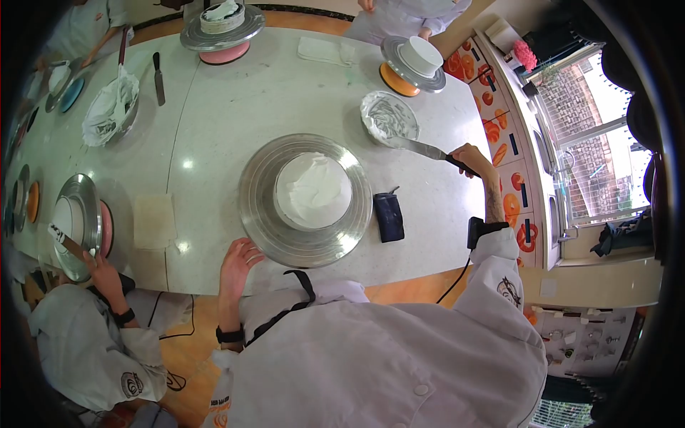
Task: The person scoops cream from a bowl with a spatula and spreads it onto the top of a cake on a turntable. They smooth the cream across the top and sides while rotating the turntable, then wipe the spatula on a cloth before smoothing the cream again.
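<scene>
A white-frosted cake (314,191) sits on a round metal cake turntable (260,207) in front of me, with uneven cream across its top. My left hand (240,265) is at the turntable's near left rim, fingers loosely bent and holding nothing. Out to the right, my right hand (472,160) is closed around the black handle of an icing spatula (426,150). The blade points left, and its tip overlaps the near rim of a bowl (412,127) whose inside is smeared with white cream. A small dark blue pouch (389,217) lies right of the turntable.
Left of me, a person's hand (105,282) holds a spatula by another cake on a turntable (82,203). A folded cloth (154,221) lies between us. Farther back are a cream bowl (130,118), a spatula (158,82) and two more turntables (250,28) with cakes.
</scene>
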Available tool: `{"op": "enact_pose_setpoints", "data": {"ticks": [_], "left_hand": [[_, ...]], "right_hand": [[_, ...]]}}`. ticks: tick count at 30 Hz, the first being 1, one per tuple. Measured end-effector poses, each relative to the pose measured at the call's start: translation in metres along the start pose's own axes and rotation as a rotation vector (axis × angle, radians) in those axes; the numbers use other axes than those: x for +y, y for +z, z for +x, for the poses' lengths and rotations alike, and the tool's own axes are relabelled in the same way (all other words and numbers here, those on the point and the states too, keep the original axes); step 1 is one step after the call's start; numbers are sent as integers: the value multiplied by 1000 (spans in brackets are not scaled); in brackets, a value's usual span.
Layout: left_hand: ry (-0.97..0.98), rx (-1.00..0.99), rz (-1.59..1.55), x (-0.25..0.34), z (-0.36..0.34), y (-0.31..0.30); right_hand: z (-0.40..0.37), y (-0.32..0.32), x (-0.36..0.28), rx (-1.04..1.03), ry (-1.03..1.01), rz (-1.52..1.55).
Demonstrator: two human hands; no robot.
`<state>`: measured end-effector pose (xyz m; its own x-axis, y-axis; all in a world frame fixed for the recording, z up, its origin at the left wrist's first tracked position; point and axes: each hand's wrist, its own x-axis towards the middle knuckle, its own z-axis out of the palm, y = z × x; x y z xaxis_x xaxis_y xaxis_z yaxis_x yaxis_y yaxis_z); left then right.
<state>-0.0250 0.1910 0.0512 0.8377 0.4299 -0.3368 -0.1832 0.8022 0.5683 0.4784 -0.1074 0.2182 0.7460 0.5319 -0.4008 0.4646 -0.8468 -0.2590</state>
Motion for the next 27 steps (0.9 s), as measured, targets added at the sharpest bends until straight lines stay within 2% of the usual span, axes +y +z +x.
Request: {"op": "enact_pose_setpoints", "data": {"ticks": [2,5,7,11,15,17,20,21,23,25,27], "left_hand": [[-4,-3,-2,0,1,0],[-5,1,-5,0,2,2],[0,8,-10,2,1,3],[-2,17,10,2,2,0],[20,-10,31,0,2,-1],[38,-12,36,0,1,-1],[16,-12,2,-3,3,-8],[9,-25,-1,-5,3,-10],[3,-32,0,-5,2,-10],[13,-37,7,-4,3,-8],[12,-38,-5,-6,5,-12]], "right_hand": [[-14,-3,-5,-60,24,289],[-34,3,-3,-90,23,438],[-38,6,-5,-152,196,561],[-53,23,2,-271,111,916],[-69,35,-21,-288,-26,960],[-78,44,-44,-232,-36,912],[-94,47,-89,-220,-276,776],[-98,45,-105,-231,-284,774],[-108,42,-137,-104,-346,571],[-121,36,-165,-57,-333,547],[-133,28,-189,245,-613,16]]}}
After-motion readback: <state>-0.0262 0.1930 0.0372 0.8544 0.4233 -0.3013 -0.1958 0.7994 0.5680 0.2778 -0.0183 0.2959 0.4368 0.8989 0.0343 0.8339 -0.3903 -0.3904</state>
